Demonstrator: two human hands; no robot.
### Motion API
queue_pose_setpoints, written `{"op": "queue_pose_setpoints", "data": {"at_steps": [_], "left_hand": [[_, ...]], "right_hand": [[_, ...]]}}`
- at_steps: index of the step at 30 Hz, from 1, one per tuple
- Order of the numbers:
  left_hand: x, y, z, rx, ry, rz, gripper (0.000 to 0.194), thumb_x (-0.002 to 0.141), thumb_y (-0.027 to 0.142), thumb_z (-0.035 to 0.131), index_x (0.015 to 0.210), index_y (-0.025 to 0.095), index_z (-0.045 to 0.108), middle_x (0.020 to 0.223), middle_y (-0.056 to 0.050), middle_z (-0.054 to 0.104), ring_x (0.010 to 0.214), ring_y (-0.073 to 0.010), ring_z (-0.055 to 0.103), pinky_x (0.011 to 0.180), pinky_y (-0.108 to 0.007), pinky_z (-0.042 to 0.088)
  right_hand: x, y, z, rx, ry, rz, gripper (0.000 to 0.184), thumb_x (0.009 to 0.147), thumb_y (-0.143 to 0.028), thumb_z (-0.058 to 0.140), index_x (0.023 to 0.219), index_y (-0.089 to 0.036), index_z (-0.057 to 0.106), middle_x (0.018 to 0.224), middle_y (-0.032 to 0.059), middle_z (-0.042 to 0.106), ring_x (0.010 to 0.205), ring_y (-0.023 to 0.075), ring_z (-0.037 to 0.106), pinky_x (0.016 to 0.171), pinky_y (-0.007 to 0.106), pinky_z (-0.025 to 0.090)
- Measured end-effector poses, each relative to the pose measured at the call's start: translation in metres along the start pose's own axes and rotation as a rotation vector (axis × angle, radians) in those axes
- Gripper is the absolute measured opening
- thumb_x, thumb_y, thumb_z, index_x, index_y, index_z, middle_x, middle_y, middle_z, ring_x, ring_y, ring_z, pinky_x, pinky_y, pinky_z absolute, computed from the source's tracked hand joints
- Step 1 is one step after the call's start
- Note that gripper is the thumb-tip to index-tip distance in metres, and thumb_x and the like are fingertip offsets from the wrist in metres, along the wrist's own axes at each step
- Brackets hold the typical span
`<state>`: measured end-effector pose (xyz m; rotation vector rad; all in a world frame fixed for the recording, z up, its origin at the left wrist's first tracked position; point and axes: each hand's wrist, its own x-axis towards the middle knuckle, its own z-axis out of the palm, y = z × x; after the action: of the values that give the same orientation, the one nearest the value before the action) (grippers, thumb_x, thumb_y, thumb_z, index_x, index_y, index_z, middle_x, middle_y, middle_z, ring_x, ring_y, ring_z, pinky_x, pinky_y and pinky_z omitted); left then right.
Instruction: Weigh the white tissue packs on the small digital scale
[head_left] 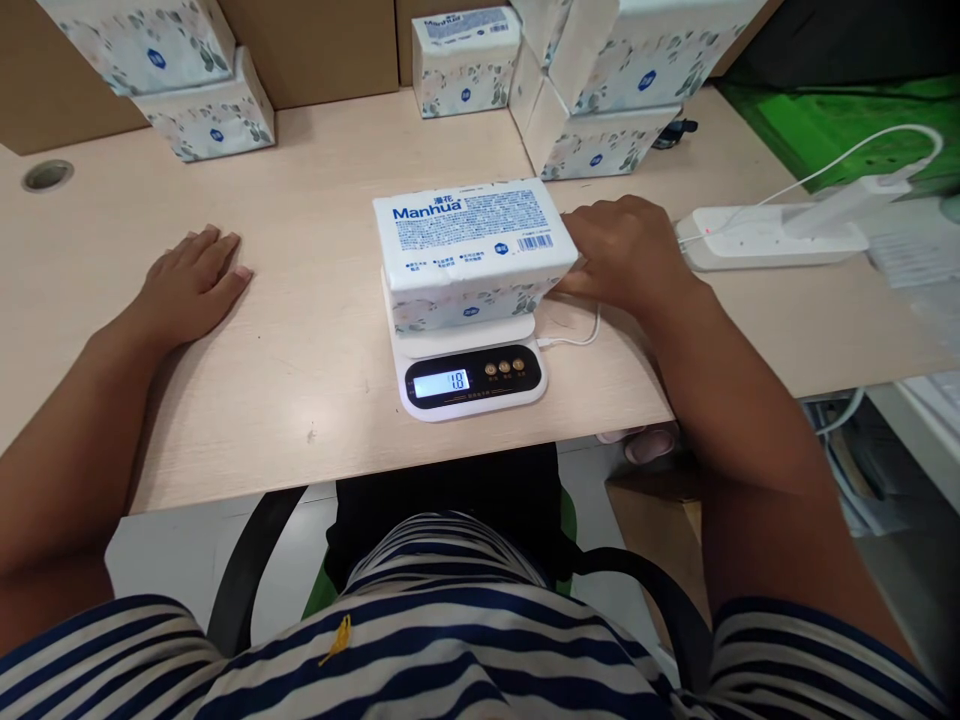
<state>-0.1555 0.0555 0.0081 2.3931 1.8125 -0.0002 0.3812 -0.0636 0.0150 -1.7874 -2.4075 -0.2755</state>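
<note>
A white pack of tissues (476, 238) printed "Manhua" in blue is over the platform of a white digital kitchen scale (472, 405). The scale's lit display (441, 382) appears to read 1.8. My right hand (626, 250) grips the right end of the pack, with its fingertips partly hidden behind it. Whether the pack's full underside touches the platform, I cannot tell. To the left, my left hand (196, 285) lies flat on the table with nothing in it, well apart from the scale.
More tissue packs stand stacked at the back left (214, 115) and back right (600, 135), with a single pack (466, 75) between. A white power strip (772, 240) lies at the right. A white cable (574, 342) runs from the scale. The table's front edge is close to my body.
</note>
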Motion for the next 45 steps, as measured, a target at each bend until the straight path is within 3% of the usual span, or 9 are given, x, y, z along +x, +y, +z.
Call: {"op": "queue_pose_setpoints", "data": {"at_steps": [8,14,23,28,31,36,40,43,45], "left_hand": [[0.000,-0.002,0.002,-0.002,0.016,0.009,0.125,0.099,0.102,0.001,0.185,0.019,0.035,0.200,-0.009,0.022,0.186,-0.0387,0.018,0.152,-0.058,0.014],[-0.004,0.005,-0.002,0.011,-0.020,-0.005,0.132,0.097,0.102,-0.004,0.186,0.011,0.031,0.199,-0.016,0.020,0.186,-0.0404,0.018,0.151,-0.058,0.013],[-0.018,0.029,0.004,0.016,-0.009,0.051,0.118,0.103,0.094,0.013,0.186,0.013,0.033,0.197,-0.021,0.023,0.185,-0.0468,0.019,0.148,-0.066,0.017],[-0.029,0.057,0.019,-0.182,0.040,0.287,0.126,0.100,0.091,0.034,0.190,0.008,0.002,0.187,-0.025,0.045,0.174,-0.0438,0.045,0.144,-0.058,0.037],[-0.040,0.075,0.025,-0.305,0.047,0.433,0.133,0.096,0.094,0.050,0.190,0.024,-0.013,0.187,-0.019,0.048,0.172,-0.0431,0.049,0.139,-0.062,0.045],[-0.053,0.086,0.023,-0.257,0.173,0.357,0.128,0.096,0.097,0.056,0.189,0.041,-0.012,0.201,-0.010,0.011,0.185,-0.0468,0.015,0.143,-0.073,0.032],[-0.047,0.072,0.020,-0.246,0.301,0.356,0.126,0.097,0.096,0.058,0.190,0.037,-0.004,0.201,-0.014,0.005,0.186,-0.0470,0.005,0.147,-0.071,0.022],[-0.037,0.058,0.021,-0.250,0.434,0.420,0.126,0.093,0.097,0.066,0.189,0.036,0.010,0.200,-0.016,0.006,0.186,-0.0498,0.002,0.149,-0.074,0.011],[-0.033,0.055,0.025,-0.318,0.459,0.483,0.130,0.091,0.098,0.069,0.188,0.035,0.010,0.198,-0.019,0.012,0.185,-0.0517,0.011,0.147,-0.077,0.017]], "right_hand": [[0.001,0.004,0.003,-0.008,0.005,-0.010,0.063,0.103,-0.075,0.062,0.133,-0.021,0.078,0.117,0.0198,0.087,0.108,0.0391,0.075,0.087,0.045,0.045],[-0.001,0.002,0.007,-0.003,0.047,-0.007,0.055,0.103,-0.072,0.065,0.123,-0.023,0.080,0.106,0.0180,0.085,0.102,0.0380,0.075,0.085,0.046,0.049],[-0.001,0.002,0.015,0.029,0.089,0.009,0.048,0.098,-0.069,0.070,0.114,-0.024,0.080,0.104,0.0191,0.086,0.101,0.0418,0.078,0.086,0.050,0.052],[-0.007,-0.003,0.014,0.248,0.198,-0.020,0.061,0.100,-0.076,0.063,0.126,-0.024,0.082,0.122,0.0189,0.088,0.107,0.0390,0.082,0.090,0.051,0.059],[-0.009,-0.003,0.018,0.371,0.276,-0.046,0.078,0.099,-0.076,0.067,0.158,-0.025,0.070,0.163,0.0230,0.072,0.128,0.0386,0.079,0.099,0.052,0.064],[-0.008,0.003,0.028,0.458,0.285,-0.026,0.110,0.093,-0.072,0.083,0.184,-0.032,0.037,0.194,0.0280,0.023,0.153,0.0444,0.065,0.112,0.064,0.061],[-0.004,0.006,0.035,0.441,0.248,-0.007,0.131,0.084,-0.073,0.093,0.189,-0.048,0.017,0.196,0.0187,0.020,0.156,0.0482,0.059,0.108,0.071,0.063],[0.005,0.010,0.047,0.472,0.290,-0.036,0.136,0.081,-0.087,0.088,0.190,-0.041,0.019,0.198,0.0193,0.016,0.161,0.0509,0.057,0.110,0.072,0.064],[0.010,0.015,0.051,0.516,0.298,-0.049,0.134,0.081,-0.091,0.086,0.188,-0.036,0.027,0.198,0.0193,0.014,0.164,0.0527,0.055,0.114,0.074,0.063]]}}
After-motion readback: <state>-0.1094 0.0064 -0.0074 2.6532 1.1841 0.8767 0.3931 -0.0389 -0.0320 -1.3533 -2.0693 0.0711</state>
